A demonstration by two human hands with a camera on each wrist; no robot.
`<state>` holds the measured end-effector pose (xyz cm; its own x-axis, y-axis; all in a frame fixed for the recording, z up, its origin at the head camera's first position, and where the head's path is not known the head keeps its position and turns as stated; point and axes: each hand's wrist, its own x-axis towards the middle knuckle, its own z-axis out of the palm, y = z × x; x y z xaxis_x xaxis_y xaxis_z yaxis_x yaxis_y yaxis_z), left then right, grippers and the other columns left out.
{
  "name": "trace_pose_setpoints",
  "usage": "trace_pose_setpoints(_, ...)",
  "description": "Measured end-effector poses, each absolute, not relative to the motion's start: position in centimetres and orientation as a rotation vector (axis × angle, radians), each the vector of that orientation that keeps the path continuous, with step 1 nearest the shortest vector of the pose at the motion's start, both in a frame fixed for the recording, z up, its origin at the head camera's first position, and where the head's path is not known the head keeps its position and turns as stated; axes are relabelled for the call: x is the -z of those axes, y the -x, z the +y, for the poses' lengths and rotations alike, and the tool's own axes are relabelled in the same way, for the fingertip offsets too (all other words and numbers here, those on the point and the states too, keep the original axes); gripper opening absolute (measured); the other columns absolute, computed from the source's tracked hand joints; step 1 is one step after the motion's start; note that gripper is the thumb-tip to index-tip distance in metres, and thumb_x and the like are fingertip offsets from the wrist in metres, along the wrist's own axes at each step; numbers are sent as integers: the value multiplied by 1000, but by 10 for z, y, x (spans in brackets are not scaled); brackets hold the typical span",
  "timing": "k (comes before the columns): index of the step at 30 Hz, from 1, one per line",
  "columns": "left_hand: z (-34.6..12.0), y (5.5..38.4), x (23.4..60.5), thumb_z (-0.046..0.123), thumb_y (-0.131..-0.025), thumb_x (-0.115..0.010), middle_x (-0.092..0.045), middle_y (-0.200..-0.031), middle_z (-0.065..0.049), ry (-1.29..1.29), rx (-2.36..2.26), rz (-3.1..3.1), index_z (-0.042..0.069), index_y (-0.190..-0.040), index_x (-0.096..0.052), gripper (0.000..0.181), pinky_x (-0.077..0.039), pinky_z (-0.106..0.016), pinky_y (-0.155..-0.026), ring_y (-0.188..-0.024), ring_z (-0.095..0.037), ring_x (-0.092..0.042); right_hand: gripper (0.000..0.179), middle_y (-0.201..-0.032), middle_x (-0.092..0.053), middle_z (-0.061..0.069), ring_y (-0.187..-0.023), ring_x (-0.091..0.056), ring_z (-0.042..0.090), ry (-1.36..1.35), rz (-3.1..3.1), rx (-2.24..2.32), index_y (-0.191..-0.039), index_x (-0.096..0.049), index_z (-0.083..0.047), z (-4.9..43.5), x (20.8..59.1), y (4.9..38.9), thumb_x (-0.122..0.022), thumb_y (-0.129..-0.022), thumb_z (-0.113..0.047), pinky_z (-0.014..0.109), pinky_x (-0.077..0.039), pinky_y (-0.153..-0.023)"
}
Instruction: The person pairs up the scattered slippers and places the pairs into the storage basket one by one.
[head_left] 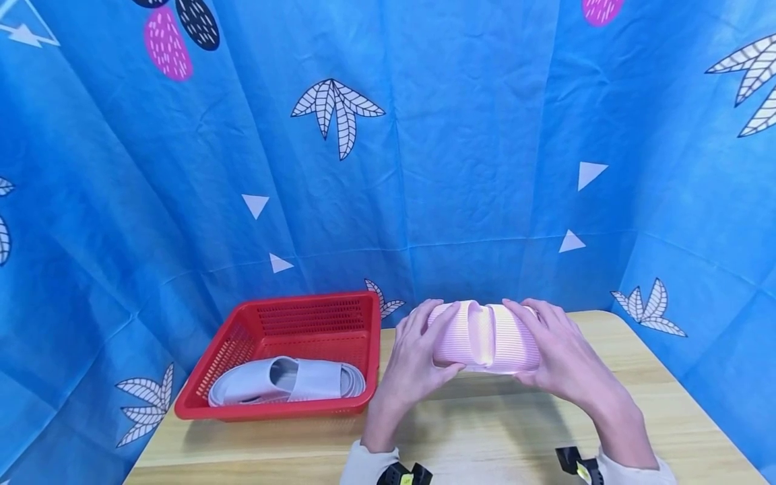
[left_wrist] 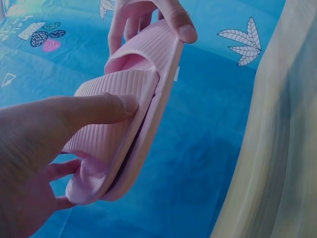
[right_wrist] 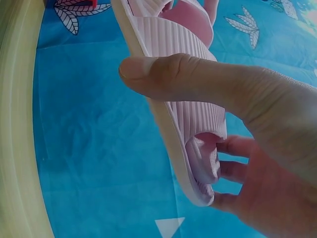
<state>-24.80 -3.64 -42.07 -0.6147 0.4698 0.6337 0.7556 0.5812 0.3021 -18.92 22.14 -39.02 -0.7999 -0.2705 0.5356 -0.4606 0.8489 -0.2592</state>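
Observation:
A pair of pink ribbed slippers (head_left: 515, 340), fitted together sole to sole or nested, is held up above the table between both hands. My left hand (head_left: 415, 357) grips one end, its thumb lying across the ribbed strap (left_wrist: 114, 126) in the left wrist view. At the other end my right hand (head_left: 560, 353) grips with its thumb over the strap (right_wrist: 183, 42) and its fingers behind. A red basket (head_left: 279, 409) stands left of the hands, and a pair of grey-white slippers (head_left: 318, 380) lies in its front part.
The wooden table (head_left: 485, 431) runs under the basket and the hands. A blue patterned curtain (head_left: 461, 148) hangs behind it and along both sides. The basket's right wall is close to my left forearm.

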Motion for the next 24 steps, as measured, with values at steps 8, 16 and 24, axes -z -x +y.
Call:
trace_pose_setpoints(8, -35, 244, 419, 37, -70, -96, -46, -152, -2, 987, 786, -2315, 30, -156, -40, 103, -39, -52, -111, -142, -18, -39, 116, -135, -54, 18, -119, -48, 39, -561, -2520, -508, -152, -47, -12, 219, 389, 188, -102, -50, -14, 64, -43, -94)
trace_pose_setpoints(16, -35, 246, 419, 37, -72, -94, -47, -152, 0, 1014, 877, -2273, 31, -155, -42, 99, -40, -51, -111, -141, -16, -41, 116, -134, -54, 17, -120, -49, 38, -569, -2496, -499, -152, -48, -15, 220, 389, 188, -102, -49, -16, 64, -45, -92)
trace_pose_setpoints(24, -34, 244, 415, 35, -69, -96, -48, -150, 1, 1008, 895, -2265, 32, -155, -44, 100, -41, -50, -110, -140, -15, -40, 114, -134, -55, 17, -120, -49, 37, -597, -2470, -510, -151, -49, -11, 217, 386, 187, -102, -50, -18, 63, -45, -92)
